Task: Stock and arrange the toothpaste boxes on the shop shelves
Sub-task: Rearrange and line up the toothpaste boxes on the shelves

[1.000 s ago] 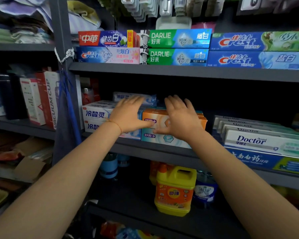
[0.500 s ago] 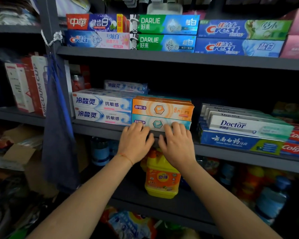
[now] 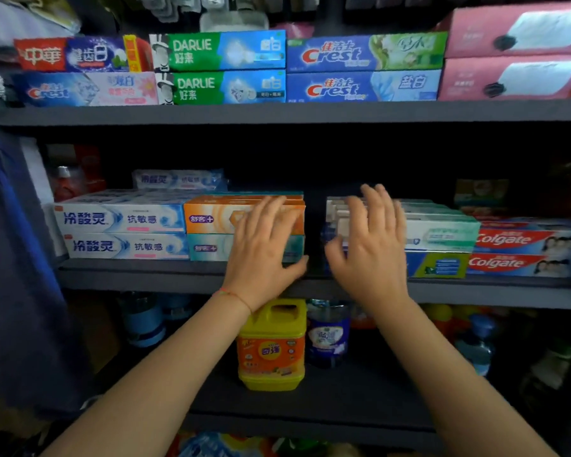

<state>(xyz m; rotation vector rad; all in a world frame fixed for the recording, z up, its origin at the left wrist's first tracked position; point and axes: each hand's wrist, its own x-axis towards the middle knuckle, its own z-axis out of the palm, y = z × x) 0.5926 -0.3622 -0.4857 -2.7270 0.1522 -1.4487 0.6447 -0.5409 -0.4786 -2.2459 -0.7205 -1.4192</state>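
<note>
Both hands [image 3: 314, 245] now higher, spread flat, empty, against two stacked boxes [image 3: 211, 232].

Orange box [image 3: 211, 217] stacked on a teal one [image 3: 211, 248] — white-and-blue boxes [image 3: 119, 219] at nine o'clock, red Colgate boxes [image 3: 521, 240] at three. Green-and-blue Darlie boxes [image 3: 218, 51] at twelve; yellow jug [image 3: 271, 347], orange label, at six.

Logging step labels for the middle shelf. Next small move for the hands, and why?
Probably slide the white-green box stack leftward with the right hand. A dark gap separates it from the orange box, where the left hand lies flat, seemingly bracing that stack.
</note>
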